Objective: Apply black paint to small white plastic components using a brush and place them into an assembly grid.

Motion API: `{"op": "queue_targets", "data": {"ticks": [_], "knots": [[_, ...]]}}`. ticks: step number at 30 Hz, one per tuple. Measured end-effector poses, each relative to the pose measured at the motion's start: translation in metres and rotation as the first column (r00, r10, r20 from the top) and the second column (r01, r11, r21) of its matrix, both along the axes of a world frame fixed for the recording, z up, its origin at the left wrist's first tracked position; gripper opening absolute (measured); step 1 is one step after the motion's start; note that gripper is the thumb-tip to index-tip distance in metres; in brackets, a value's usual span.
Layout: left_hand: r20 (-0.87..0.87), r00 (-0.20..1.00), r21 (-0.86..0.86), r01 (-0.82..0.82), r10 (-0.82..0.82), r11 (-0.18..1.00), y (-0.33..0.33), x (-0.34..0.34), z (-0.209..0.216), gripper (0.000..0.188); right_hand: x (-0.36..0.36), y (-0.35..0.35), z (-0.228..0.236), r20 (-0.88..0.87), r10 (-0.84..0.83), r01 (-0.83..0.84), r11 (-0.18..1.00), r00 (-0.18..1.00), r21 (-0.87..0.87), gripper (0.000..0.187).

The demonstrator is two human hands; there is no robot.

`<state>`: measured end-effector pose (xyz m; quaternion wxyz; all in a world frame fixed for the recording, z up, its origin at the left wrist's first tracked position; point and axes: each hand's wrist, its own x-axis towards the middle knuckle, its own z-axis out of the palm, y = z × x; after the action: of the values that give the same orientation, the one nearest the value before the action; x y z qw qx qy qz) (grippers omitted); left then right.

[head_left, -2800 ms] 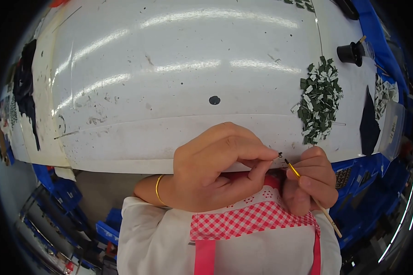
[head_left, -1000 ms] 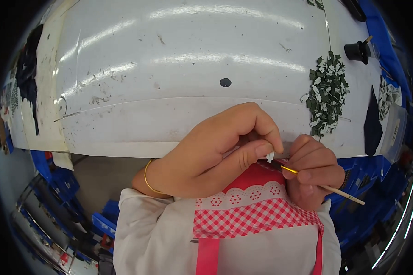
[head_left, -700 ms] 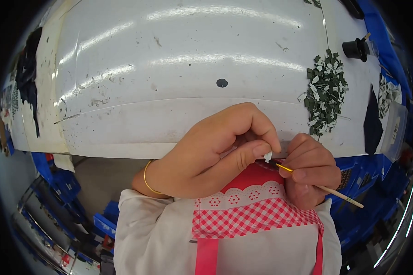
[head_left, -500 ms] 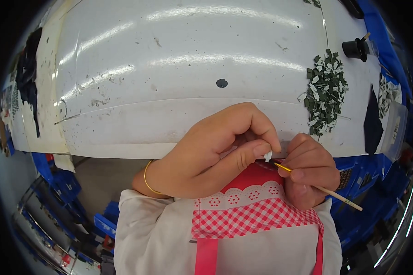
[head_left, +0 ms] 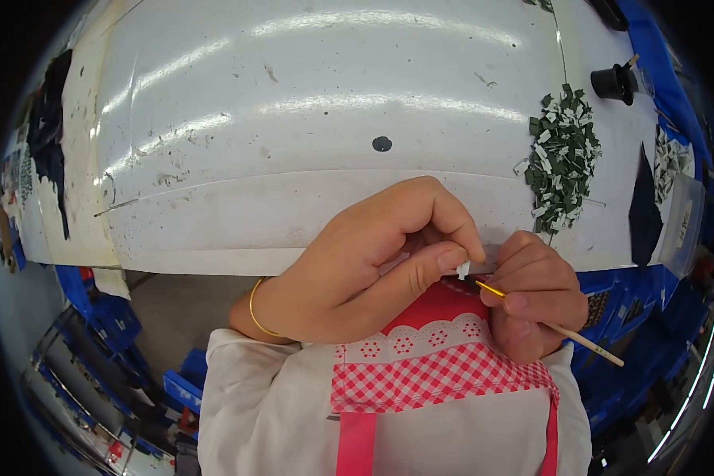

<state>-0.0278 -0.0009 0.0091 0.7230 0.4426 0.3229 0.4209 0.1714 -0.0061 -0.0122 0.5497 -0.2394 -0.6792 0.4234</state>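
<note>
A small white piece is pinched in the left hand, and a brush, gripped by the right hand, is pointed up-left with its tip touching it.

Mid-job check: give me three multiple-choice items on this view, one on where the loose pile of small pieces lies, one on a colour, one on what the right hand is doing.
1. The pile of small pieces lies:
A. on the table's right part
B. at its left edge
C. in the person's lap

2. The bracelet on the left wrist is:
A. blue
B. gold
C. black

3. The right hand:
A. lies flat and empty
B. grips a thin brush
C. holds scissors

1 A: the pile of small pieces sits right on the white table.
2 B: the bracelet shows gold.
3 B: the right hand pinches the thin brush, tip at the small white piece in the left hand.
</note>
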Motion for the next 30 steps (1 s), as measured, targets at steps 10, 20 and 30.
{"op": "queue_targets", "data": {"ticks": [10, 20, 30], "knots": [[-0.013, 1.0, -0.027, 0.006, -0.007, 1.0, 0.0, -0.002, 0.001, 0.008, 0.005, 0.002, 0.002, -0.028, 0.032, -0.033, 0.999, 0.999, -0.021, 0.019], [-0.082, 0.994, 0.004, -0.074, 0.074, 0.997, -0.002, 0.003, 0.002, 0.01, 0.015, 0.001, 0.002, -0.021, -0.034, 0.033, 0.999, 0.999, -0.019, 0.009], [-0.051, 0.99, 0.001, -0.129, 0.129, 0.992, -0.004, 0.008, 0.002, 0.011, 0.023, 0.001, -0.005, -0.098, -0.06, 0.063, 0.998, 0.993, 0.031, 0.02]]}}
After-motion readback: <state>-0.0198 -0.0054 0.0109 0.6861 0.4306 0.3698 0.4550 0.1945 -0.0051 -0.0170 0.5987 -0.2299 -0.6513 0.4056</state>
